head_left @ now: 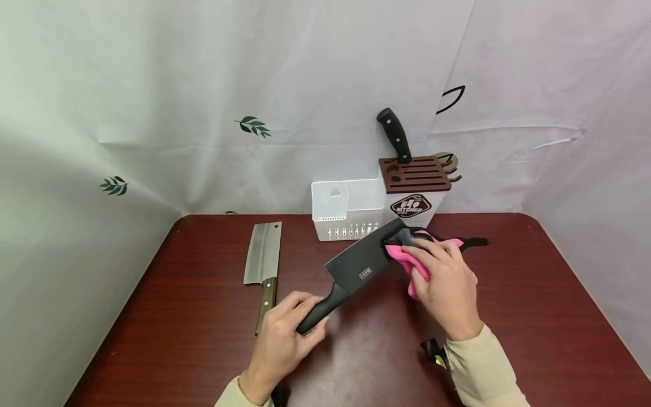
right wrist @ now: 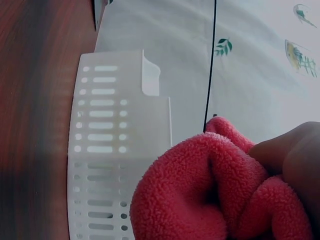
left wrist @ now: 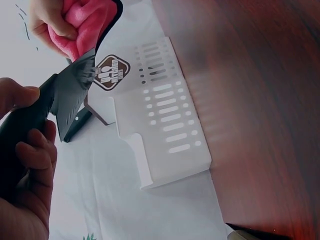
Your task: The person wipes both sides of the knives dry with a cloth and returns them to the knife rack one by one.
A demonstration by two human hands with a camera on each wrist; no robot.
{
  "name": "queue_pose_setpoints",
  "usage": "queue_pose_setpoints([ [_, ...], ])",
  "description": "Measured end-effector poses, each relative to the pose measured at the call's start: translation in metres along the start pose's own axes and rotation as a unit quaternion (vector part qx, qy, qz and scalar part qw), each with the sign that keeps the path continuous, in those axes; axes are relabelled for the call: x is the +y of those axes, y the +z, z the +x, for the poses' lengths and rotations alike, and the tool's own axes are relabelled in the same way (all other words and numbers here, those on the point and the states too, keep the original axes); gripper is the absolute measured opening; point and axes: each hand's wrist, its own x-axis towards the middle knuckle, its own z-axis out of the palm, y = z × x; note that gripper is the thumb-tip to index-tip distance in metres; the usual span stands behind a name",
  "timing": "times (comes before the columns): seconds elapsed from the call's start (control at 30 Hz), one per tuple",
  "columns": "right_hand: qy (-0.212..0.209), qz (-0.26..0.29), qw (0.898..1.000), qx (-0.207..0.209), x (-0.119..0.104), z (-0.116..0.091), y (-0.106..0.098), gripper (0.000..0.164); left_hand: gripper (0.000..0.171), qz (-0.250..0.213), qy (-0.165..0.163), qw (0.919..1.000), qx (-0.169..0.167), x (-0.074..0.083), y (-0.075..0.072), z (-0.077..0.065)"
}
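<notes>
My left hand (head_left: 287,333) grips the black handle of a black cleaver (head_left: 358,263), its blade raised above the table and pointing up to the right. At the blade's far end, my right hand (head_left: 445,282) holds a bunched pink and dark cloth (head_left: 407,257) against the blade. In the left wrist view the cleaver (left wrist: 75,90) is seen nearly edge-on, with the pink cloth (left wrist: 90,25) at its tip. Fluffy pink cloth (right wrist: 200,185) fills the lower part of the right wrist view, fingers (right wrist: 285,150) pressing into it; the blade is hidden there.
A second cleaver (head_left: 264,254) with a wooden handle lies on the red-brown table (head_left: 193,316) at left. Against the back curtain stands a white slotted holder (head_left: 351,226) with a brown-topped knife block (head_left: 414,175), a black-handled knife (head_left: 395,135) upright in it.
</notes>
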Motion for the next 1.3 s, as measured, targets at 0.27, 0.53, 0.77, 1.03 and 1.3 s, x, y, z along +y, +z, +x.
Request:
queue_pose_setpoints([
  [0.27,-0.053,0.025,0.998,-0.025,-0.007,-0.001,0.001,0.032,0.030,0.008,-0.004,1.0000,0.004,0.000,0.001,0.000],
  [0.53,-0.083,0.033,0.994,-0.055,-0.012,-0.003,0.000,0.029,0.030,0.011,-0.010,0.9999,-0.003,0.000,0.002,-0.002],
  [0.77,-0.110,0.048,0.990,-0.070,-0.017,-0.003,0.002,0.030,0.030,0.010,-0.014,0.9998,-0.003,0.000,0.003,-0.002],
  [1.03,-0.135,0.056,0.985,-0.091,-0.023,-0.003,0.002,0.032,0.029,0.012,-0.014,0.9998,-0.002,0.001,0.005,-0.002],
  [1.3,-0.145,0.066,0.982,-0.100,-0.031,-0.004,0.003,0.029,0.030,0.019,-0.013,0.9997,-0.012,0.002,0.007,-0.003],
])
